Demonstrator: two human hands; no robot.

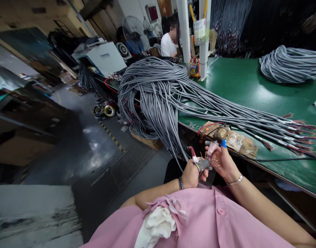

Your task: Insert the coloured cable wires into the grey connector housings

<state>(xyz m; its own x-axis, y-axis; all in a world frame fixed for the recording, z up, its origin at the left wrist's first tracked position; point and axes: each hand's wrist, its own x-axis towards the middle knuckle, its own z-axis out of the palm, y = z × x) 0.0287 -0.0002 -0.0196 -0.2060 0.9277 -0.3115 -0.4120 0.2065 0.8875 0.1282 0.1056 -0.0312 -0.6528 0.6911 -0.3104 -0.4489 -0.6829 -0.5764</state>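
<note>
My left hand [191, 175] is closed around grey cables [184, 151] that hang from the big bundle. White-banded ends with red wires [192, 151] stick up above its fist. At its thumb shows a stubby grey piece [203, 165]; whether this is a wrapping or a separate item I cannot tell. Close on the right, my right hand [227, 163] has its thumb, wearing a blue wrap [223, 143], raised and apart. Thin coloured wires [214, 164] fan out against its palm. Beside that thumb is a pale pinkish wrapped shape [212, 147], partly unclear.
A large heap of grey cables [152, 77] drapes over the edge of the green table [240, 82], its stripped ends [299, 137] lying right. A worn wooden block [235, 139] sits at the front edge. Behind are another cable coil [289, 65], a white post [183, 34] and a seated person [168, 43].
</note>
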